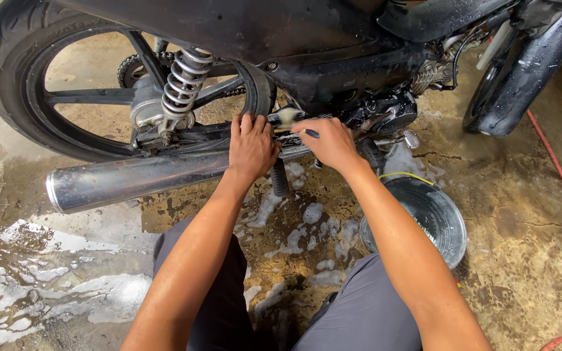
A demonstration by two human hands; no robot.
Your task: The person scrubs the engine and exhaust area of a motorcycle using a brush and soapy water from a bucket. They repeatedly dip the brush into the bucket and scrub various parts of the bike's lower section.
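A black motorcycle [333, 58] stands side-on in front of me, wet and soapy. My left hand [252, 146] rests flat on the frame just above the chrome exhaust pipe [138, 179], fingers curled over a bar. My right hand [330, 143] grips a small brush with a dark blue handle [311, 133]; its pale bristle head [287, 117] touches the frame near the engine [391, 114]. The rear shock spring [183, 81] and rear wheel [27, 84] lie left of my hands.
A metal bucket [424, 218] sits on the wet concrete by my right forearm. Soap foam [300, 224] patches the floor between my knees. A red hose [557, 166] runs along the right. The front wheel [521, 78] is at upper right.
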